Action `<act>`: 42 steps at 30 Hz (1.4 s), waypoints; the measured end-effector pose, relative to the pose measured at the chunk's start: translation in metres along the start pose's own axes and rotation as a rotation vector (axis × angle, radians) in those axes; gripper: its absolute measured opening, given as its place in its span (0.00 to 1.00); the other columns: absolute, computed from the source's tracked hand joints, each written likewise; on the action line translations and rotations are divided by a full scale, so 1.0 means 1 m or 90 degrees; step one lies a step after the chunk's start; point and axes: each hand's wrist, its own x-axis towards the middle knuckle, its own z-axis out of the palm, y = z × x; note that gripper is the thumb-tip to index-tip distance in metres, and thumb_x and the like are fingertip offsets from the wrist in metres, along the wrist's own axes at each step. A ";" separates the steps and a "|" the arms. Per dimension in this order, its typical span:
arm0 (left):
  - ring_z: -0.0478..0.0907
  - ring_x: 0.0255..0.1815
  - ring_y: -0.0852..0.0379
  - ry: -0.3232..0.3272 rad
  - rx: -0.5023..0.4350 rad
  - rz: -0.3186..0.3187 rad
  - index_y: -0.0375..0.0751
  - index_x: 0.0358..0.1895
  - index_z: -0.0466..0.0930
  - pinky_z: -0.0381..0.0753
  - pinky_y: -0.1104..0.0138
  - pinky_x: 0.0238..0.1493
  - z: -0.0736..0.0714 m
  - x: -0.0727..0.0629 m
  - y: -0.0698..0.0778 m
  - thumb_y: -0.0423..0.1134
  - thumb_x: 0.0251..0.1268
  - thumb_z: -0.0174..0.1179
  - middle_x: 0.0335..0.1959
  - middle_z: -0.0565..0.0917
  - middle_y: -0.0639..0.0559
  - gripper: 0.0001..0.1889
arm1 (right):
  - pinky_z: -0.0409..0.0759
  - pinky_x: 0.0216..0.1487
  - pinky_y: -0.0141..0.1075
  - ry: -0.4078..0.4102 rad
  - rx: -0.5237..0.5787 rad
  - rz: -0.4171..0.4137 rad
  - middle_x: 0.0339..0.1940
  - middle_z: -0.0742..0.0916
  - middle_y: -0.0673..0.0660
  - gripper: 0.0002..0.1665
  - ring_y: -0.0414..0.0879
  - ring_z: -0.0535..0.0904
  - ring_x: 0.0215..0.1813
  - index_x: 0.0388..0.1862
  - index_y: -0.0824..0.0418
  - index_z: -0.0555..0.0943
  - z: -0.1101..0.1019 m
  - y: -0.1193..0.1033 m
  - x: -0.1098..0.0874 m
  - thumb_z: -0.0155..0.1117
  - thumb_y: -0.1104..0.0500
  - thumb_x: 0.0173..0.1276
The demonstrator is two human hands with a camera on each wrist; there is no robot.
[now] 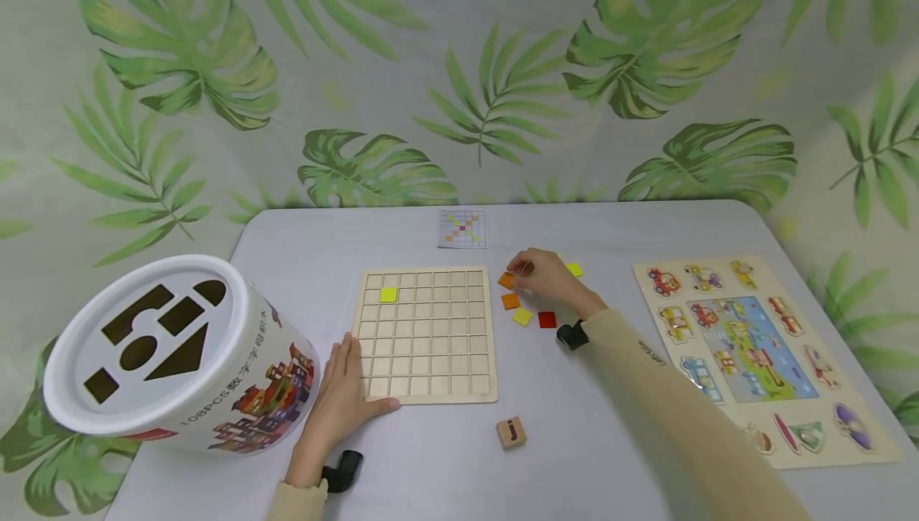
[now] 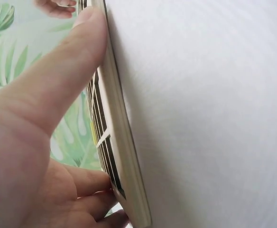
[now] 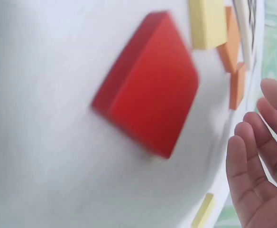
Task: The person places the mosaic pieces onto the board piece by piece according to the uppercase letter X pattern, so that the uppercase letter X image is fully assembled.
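A wooden grid board (image 1: 429, 336) lies flat with one yellow tile (image 1: 388, 294) in its upper left part. My left hand (image 1: 345, 381) rests against the board's near left corner, fingers along the left side and thumb (image 2: 81, 52) at the front edge. To the right of the board, my right hand (image 1: 542, 275) hovers beside an orange tile (image 1: 506, 280), fingers loosely bent. No tile shows between its fingers. Another orange tile (image 1: 510, 301), a pale yellow tile (image 1: 522, 317) and a red tile (image 3: 152, 85) lie nearby. A yellow tile (image 1: 573, 270) is partly behind the right hand.
A small pattern card (image 1: 463, 229) lies behind the board. The white bucket (image 1: 179, 353) with a shape-cut lid stands at left. At right is a vehicle picture puzzle (image 1: 761, 361). A wooden letter cube (image 1: 511, 432) sits in front of the board.
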 end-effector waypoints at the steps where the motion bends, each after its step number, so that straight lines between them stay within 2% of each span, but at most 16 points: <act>1: 0.33 0.72 0.28 0.000 0.002 -0.001 0.17 0.70 0.41 0.38 0.40 0.69 0.000 0.000 0.000 0.49 0.40 0.78 0.73 0.39 0.25 0.64 | 0.76 0.49 0.44 -0.001 -0.006 -0.008 0.42 0.83 0.59 0.12 0.53 0.77 0.44 0.44 0.68 0.82 0.000 0.002 -0.001 0.66 0.68 0.60; 11: 0.33 0.73 0.29 -0.006 0.003 -0.007 0.18 0.71 0.40 0.38 0.41 0.69 0.001 0.001 0.000 0.50 0.41 0.77 0.74 0.39 0.26 0.64 | 0.73 0.42 0.39 -0.026 -0.061 -0.022 0.35 0.79 0.55 0.10 0.50 0.72 0.38 0.40 0.65 0.79 0.008 0.004 0.006 0.65 0.66 0.59; 15: 0.32 0.73 0.29 -0.011 0.003 -0.010 0.18 0.71 0.40 0.37 0.41 0.69 0.001 0.000 0.000 0.50 0.41 0.77 0.74 0.39 0.26 0.64 | 0.74 0.42 0.39 -0.031 -0.062 -0.012 0.34 0.79 0.55 0.10 0.49 0.73 0.38 0.40 0.65 0.79 0.007 0.002 0.006 0.64 0.67 0.59; 20: 0.32 0.72 0.28 -0.010 0.006 -0.011 0.18 0.71 0.40 0.38 0.41 0.69 0.001 -0.001 0.000 0.51 0.41 0.77 0.74 0.39 0.26 0.65 | 0.74 0.44 0.38 -0.035 -0.032 -0.014 0.36 0.80 0.55 0.10 0.49 0.74 0.39 0.41 0.64 0.80 0.007 -0.005 0.006 0.65 0.67 0.59; 28: 0.34 0.72 0.27 -0.005 0.015 0.002 0.17 0.70 0.41 0.39 0.40 0.68 0.001 0.000 0.000 0.51 0.41 0.76 0.73 0.40 0.25 0.64 | 0.76 0.45 0.38 -0.046 0.042 -0.070 0.39 0.81 0.54 0.12 0.48 0.75 0.42 0.42 0.62 0.80 0.021 -0.023 0.014 0.67 0.68 0.59; 36: 0.34 0.73 0.28 -0.005 0.015 0.002 0.18 0.71 0.41 0.39 0.41 0.69 0.002 0.001 0.000 0.51 0.42 0.76 0.74 0.40 0.26 0.64 | 0.75 0.48 0.37 -0.077 -0.057 -0.124 0.38 0.81 0.52 0.10 0.46 0.74 0.41 0.40 0.62 0.81 0.043 -0.039 0.026 0.67 0.68 0.59; 42: 0.34 0.72 0.28 -0.005 0.014 -0.006 0.18 0.71 0.41 0.40 0.40 0.68 0.000 0.000 0.000 0.52 0.41 0.77 0.74 0.40 0.27 0.64 | 0.74 0.45 0.36 -0.085 -0.116 -0.153 0.34 0.80 0.51 0.10 0.45 0.73 0.38 0.37 0.62 0.81 0.053 -0.051 0.030 0.64 0.71 0.57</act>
